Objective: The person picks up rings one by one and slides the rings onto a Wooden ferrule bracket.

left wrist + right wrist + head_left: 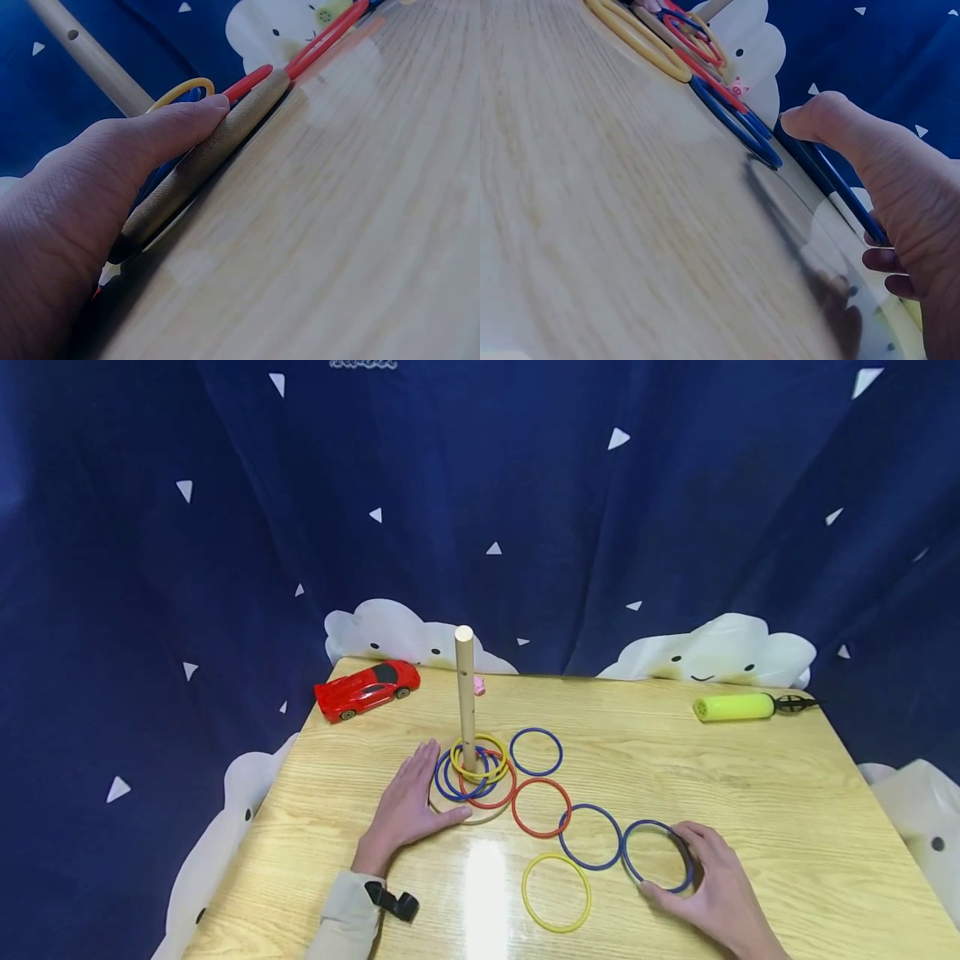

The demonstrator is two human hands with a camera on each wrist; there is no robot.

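Observation:
A wooden peg (465, 693) stands on a round base (480, 816) with yellow, blue and red rings (480, 772) stacked around it. My left hand (420, 793) lies flat with straight fingers against the base's left edge; in the left wrist view its thumb (172, 124) rests on the base rim (217, 142). My right hand (708, 881) pinches a blue ring (636, 827) near the front right. The right wrist view shows that ring (832, 184) held between thumb and curled fingers, its near side raised off the table.
Loose rings lie on the wooden table (750, 793): blue (536, 728), red (541, 778), blue (590, 868), yellow (523, 892). A red toy car (366, 688) and a small pink piece (479, 687) sit at the back left, a yellow-green pump (735, 707) at the back right.

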